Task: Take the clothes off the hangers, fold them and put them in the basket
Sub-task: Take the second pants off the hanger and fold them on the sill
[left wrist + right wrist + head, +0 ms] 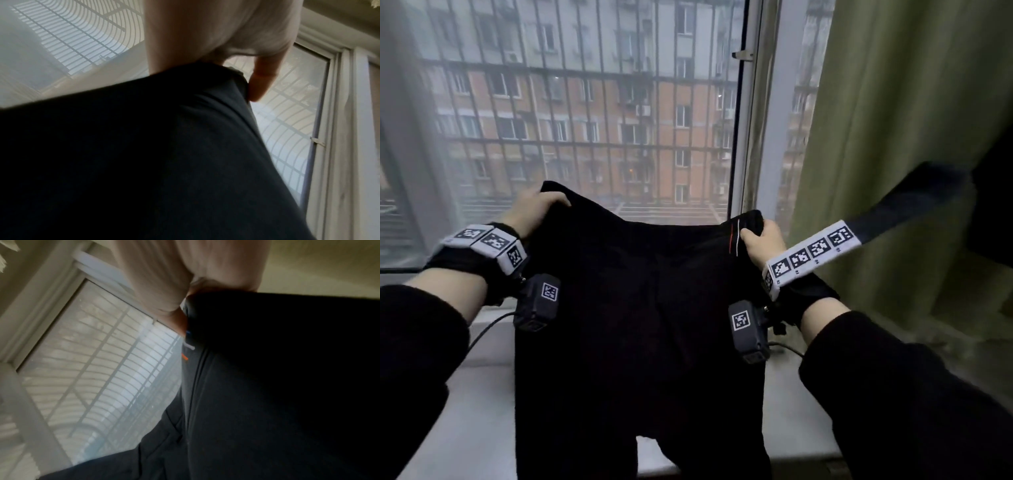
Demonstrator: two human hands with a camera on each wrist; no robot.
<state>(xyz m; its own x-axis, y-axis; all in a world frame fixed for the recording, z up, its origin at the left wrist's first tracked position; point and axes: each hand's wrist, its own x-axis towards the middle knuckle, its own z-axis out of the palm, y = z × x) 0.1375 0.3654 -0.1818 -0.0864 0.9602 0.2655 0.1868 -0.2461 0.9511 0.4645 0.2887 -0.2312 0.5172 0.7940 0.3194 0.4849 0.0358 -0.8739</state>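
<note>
A pair of black trousers (640, 325) hangs in front of me, held up by the waistband, with a thin red and white stripe at the right edge. My left hand (536, 205) grips the left corner of the waistband. My right hand (762, 240) grips the right corner. The legs hang down over the sill and split near the bottom. In the left wrist view my thumb (261, 81) presses the dark cloth (144, 162). In the right wrist view the dark cloth (277, 386) fills the right side under my hand (174, 305). No hanger or basket is in view.
A barred window (585, 120) stands straight ahead, with a pale sill (798, 411) below it. A green curtain (911, 137) hangs at the right and a sheer white one (404, 137) at the left. A dark strap (914, 202) crosses the curtain at the right.
</note>
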